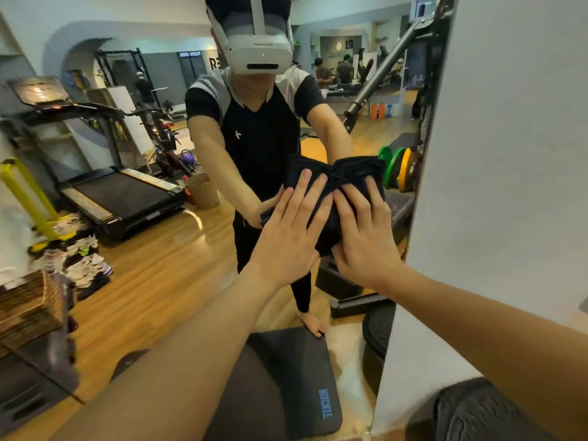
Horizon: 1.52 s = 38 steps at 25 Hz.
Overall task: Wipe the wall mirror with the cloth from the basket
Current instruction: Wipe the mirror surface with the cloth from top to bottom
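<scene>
Both hands flat on a dark folded fabric cloth (331, 198), pressing it against the large wall mirror (159, 218) near centre frame, slightly toward 3 o'clock. Left hand (288, 237) fingers straight and spread, lying on the cloth's left half, not curled round it. Right hand (366, 237) just beside it at 3 o'clock, fingers likewise straight and fanned on the cloth's right half, thumb at the lower edge of the fabric. The two hands nearly touch at the index fingers. Cloth bunched in the middle, its top edge showing above the fingertips.

Mirror fills the left and centre of the view; its right edge meets a plain white wall (509, 154) at 3 o'clock. Reflected in it: the person in a black-and-grey shirt with a white headset, a woven straw basket (202, 190) standing on the wooden floor (159, 275) at about 9 o'clock from the cloth, a black treadmill (121, 198) further toward 9 o'clock, coloured weight plates (396, 168) at 2 o'clock. A dark mat with blue lettering (305, 383) lies at 6 o'clock
</scene>
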{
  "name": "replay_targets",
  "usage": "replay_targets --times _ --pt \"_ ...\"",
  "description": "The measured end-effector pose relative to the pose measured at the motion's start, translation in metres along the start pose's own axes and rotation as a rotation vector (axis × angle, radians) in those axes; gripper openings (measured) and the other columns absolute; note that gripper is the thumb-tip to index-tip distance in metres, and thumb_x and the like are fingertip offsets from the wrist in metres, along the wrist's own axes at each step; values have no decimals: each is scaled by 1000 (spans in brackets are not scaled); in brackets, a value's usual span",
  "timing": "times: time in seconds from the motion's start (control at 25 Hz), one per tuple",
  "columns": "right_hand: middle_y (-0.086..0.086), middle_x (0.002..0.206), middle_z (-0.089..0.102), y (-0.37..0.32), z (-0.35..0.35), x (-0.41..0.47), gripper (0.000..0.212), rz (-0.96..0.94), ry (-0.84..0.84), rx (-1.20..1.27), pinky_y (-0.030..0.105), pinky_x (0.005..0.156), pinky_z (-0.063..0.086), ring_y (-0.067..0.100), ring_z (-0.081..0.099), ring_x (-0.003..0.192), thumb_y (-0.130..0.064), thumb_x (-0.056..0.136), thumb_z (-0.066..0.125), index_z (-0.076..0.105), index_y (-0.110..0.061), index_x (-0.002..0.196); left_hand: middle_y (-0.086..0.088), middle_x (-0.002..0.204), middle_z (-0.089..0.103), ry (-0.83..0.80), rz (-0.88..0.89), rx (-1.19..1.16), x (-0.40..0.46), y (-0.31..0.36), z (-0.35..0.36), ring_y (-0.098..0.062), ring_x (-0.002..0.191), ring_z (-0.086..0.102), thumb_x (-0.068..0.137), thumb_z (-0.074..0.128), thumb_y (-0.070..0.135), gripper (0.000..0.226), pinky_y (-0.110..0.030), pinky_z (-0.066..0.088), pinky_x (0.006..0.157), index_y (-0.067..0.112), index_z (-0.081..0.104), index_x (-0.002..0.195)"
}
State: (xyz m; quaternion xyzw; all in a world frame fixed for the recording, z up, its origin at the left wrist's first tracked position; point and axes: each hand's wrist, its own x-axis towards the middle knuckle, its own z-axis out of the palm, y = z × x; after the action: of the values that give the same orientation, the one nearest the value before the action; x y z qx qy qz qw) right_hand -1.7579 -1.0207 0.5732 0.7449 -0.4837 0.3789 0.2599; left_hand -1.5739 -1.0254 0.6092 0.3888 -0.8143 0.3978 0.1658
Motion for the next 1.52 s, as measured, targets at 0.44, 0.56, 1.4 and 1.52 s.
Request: replay_targets --times 0.44,0.56,1.4,1.52 --pt "17 161 21 -296 95 63 86 5 33 117 61 112 29 44 10 152 -40 82 54 30 -3 156 -23 169 8 -60 -56 3 -217 -226 -14 -41 158 1 91 59 33 86 -57 13 127 4 19 162" --pt "15 161 23 -389 123 86 84 -66 76 136 60 116 20 43 12 152 -43 84 52 32 -5 156 -25 168 14 -61 -75 -12 -290 -304 -15 -42 157 5 91 56 30 80 -60 19 125 2 25 160" --pt "5 154 44 -178 154 -21 64 -370 335 -157 49 117 27 32 35 147 -48 96 51 46 -15 152 -25 164 10 245 -296 -345 -223 -78 92 -49 155 1 86 67 32 88 -64 16 124 1 21 155" --pt "8 152 44 -80 134 -55 72 -370 341 -197 48 118 24 33 32 147 -46 90 57 43 -13 153 -23 165 13 245 -241 -323 -163 2 110 -48 155 6 84 67 32 89 -61 14 126 2 22 155"
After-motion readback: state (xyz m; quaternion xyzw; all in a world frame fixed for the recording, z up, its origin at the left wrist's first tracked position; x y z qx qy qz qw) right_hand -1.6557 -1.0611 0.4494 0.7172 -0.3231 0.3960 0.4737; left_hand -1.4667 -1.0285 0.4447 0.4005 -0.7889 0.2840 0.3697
